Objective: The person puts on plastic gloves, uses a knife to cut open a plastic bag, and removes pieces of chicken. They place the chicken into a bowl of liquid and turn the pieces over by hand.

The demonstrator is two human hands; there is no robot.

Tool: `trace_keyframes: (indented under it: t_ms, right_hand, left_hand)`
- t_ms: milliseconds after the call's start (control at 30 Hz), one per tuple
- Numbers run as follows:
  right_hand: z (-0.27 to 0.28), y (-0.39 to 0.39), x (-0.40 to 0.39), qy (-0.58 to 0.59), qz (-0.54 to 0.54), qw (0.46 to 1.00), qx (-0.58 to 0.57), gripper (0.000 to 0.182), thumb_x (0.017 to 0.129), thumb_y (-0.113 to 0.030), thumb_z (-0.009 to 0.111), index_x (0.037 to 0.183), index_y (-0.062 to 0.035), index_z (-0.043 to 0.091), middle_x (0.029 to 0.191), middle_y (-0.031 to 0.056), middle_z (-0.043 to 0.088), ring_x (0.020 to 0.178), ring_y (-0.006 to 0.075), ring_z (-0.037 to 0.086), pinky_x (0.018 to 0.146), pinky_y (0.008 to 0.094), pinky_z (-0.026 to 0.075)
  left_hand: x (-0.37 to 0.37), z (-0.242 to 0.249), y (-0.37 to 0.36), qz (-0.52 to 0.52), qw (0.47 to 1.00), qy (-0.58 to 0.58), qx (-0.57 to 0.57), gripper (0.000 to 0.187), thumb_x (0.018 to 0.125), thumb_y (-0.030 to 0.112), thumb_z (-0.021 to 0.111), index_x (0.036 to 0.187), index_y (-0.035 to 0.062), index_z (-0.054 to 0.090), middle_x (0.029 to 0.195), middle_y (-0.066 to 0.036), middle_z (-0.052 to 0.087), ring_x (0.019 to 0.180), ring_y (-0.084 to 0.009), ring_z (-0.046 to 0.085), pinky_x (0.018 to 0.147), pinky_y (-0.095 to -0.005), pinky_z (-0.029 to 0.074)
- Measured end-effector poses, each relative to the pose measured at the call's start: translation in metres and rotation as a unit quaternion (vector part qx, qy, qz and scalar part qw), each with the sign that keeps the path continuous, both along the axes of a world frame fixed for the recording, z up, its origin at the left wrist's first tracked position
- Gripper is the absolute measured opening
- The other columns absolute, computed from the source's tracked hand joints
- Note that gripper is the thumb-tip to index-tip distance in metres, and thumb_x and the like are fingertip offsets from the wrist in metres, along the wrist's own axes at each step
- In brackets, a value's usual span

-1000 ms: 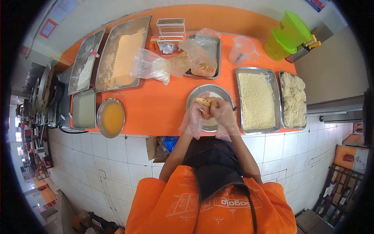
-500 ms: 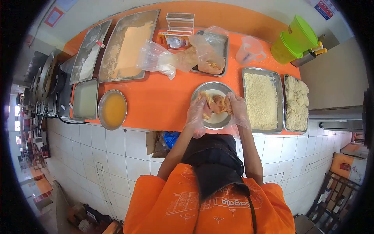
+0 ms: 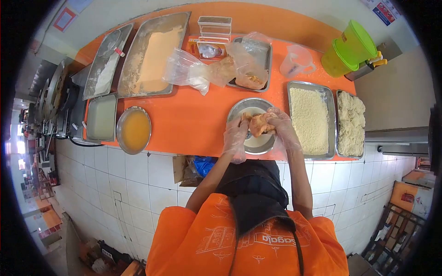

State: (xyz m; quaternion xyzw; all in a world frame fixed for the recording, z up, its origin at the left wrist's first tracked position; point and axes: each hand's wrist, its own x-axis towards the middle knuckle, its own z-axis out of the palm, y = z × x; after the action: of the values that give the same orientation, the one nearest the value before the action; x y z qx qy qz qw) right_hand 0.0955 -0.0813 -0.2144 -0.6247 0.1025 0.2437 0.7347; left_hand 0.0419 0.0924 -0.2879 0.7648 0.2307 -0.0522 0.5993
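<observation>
A piece of raw, orange-tinted chicken [image 3: 261, 124] is held over a round metal bowl [image 3: 258, 150] with whitish liquid [image 3: 256, 141] in it. My right hand [image 3: 281, 123], in a clear plastic glove, grips the chicken's right side. My left hand [image 3: 235, 134], gloved the same way, has its fingers closed at the chicken's left edge; the fingertips are partly hidden. Just right of the bowl stands a metal tray of pale yellow crumbs [image 3: 309, 122]. Beyond the bowl, a plastic bag with food pieces [image 3: 252, 76] rests on a dark metal tray [image 3: 265, 50].
Coated pieces fill a tray [image 3: 351, 124] at far right. Leftward are a bowl of orange liquid [image 3: 134, 130], a tray of cloudy liquid [image 3: 101, 118] and a tray of peach-coloured powder [image 3: 156, 60]. A clear jug [image 3: 294, 62] and green tubs [image 3: 343, 57] stand behind.
The chicken, spread wide between both hands before, is now bunched together toward my right hand. My left hand has come slightly lower and closer to the right.
</observation>
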Motion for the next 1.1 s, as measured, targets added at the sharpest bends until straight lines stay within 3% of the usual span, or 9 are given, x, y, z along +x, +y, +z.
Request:
trace_keyframes:
  t_ms: [200,333,467,567,733,900,967,1000,1100]
  right_hand:
    - [-0.011,0.002,0.011,-0.076,0.008,0.992,-0.104,0.026,0.089,-0.011,0.065,0.113,-0.0025,0.059,0.091,0.0073,0.067,0.076,0.0094,0.062,0.061,0.0238,0.05]
    - [0.01,0.008,0.008,-0.083,0.029,0.967,-0.237,0.032,0.088,-0.017,0.067,0.115,-0.001,0.058,0.088,0.0079,0.066,0.077,0.0092,0.061,0.065,0.026,0.05]
    - [-0.003,0.005,0.002,-0.17,0.08,0.945,-0.267,0.032,0.087,-0.018,0.066,0.113,-0.0008,0.06,0.091,0.0117,0.068,0.08,0.0157,0.065,0.072,0.0315,0.052]
    - [-0.016,0.003,0.001,-0.207,0.155,0.917,-0.303,0.031,0.088,-0.019,0.063,0.114,-0.0024,0.062,0.095,0.0144,0.07,0.084,0.0227,0.067,0.076,0.0358,0.053]
    - [0.058,0.02,0.0,-0.21,0.214,0.883,-0.363,0.026,0.092,-0.022,0.057,0.11,-0.0058,0.066,0.096,0.0216,0.069,0.094,0.0385,0.067,0.082,0.0451,0.052]
    - [0.065,0.058,0.086,-0.488,0.145,0.736,-0.445,0.02,0.094,-0.016,0.052,0.095,-0.0005,0.065,0.092,0.0222,0.069,0.091,0.0388,0.067,0.075,0.0487,0.05]
    - [-0.001,0.073,0.158,-0.577,0.313,0.385,-0.648,0.021,0.092,-0.017,0.053,0.094,-0.0023,0.068,0.095,0.0184,0.071,0.092,0.0363,0.068,0.079,0.042,0.053]
    - [0.007,0.079,0.163,-0.523,0.348,0.453,-0.633,0.019,0.091,-0.016,0.056,0.098,-0.0034,0.068,0.099,0.016,0.071,0.095,0.0336,0.068,0.082,0.0397,0.053]
    - [-0.008,0.103,0.193,-0.483,0.415,0.452,-0.625,0.019,0.09,-0.015,0.057,0.099,-0.0034,0.068,0.099,0.0154,0.071,0.096,0.033,0.067,0.083,0.0394,0.053]
  left_hand:
    - [0.004,-0.027,-0.001,0.002,0.998,-0.033,-0.054,0.026,0.094,0.017,0.054,0.113,0.0031,0.067,0.1,-0.006,0.068,0.089,-0.0126,0.063,0.081,-0.0269,0.049]
    - [0.004,0.029,0.008,-0.008,0.998,0.017,-0.056,0.026,0.096,0.018,0.054,0.113,0.0037,0.067,0.094,-0.007,0.07,0.083,-0.014,0.065,0.081,-0.0278,0.049]
    - [0.014,-0.038,0.025,-0.018,0.99,-0.006,-0.142,0.027,0.099,0.021,0.052,0.111,0.0024,0.067,0.08,-0.006,0.069,0.072,-0.0132,0.064,0.073,-0.0271,0.049]
    - [0.007,0.007,0.022,0.013,0.951,0.017,-0.309,0.03,0.1,0.026,0.052,0.107,0.0017,0.068,0.076,-0.005,0.068,0.066,-0.0136,0.063,0.067,-0.0281,0.048]
    - [0.01,0.045,0.017,-0.066,0.988,0.002,-0.139,0.029,0.098,0.029,0.055,0.1,0.0047,0.07,0.078,-0.006,0.069,0.068,-0.015,0.064,0.067,-0.0292,0.05]
    - [0.029,0.073,0.02,-0.068,0.996,-0.065,0.0,0.029,0.095,0.03,0.057,0.105,0.0055,0.069,0.092,-0.008,0.069,0.085,-0.0171,0.066,0.078,-0.0319,0.051]
    - [0.043,0.09,0.02,-0.037,0.998,-0.045,0.009,0.031,0.093,0.029,0.057,0.11,0.0059,0.067,0.101,-0.009,0.07,0.095,-0.02,0.066,0.084,-0.0347,0.052]
    - [0.056,0.079,0.023,-0.03,0.994,-0.08,0.068,0.031,0.091,0.028,0.056,0.112,0.0078,0.066,0.106,-0.011,0.068,0.098,-0.024,0.065,0.086,-0.0374,0.051]
    - [0.088,0.031,0.038,-0.007,0.964,-0.158,0.212,0.033,0.088,0.025,0.054,0.117,0.0119,0.063,0.119,-0.013,0.065,0.108,-0.0329,0.062,0.092,-0.0436,0.049]
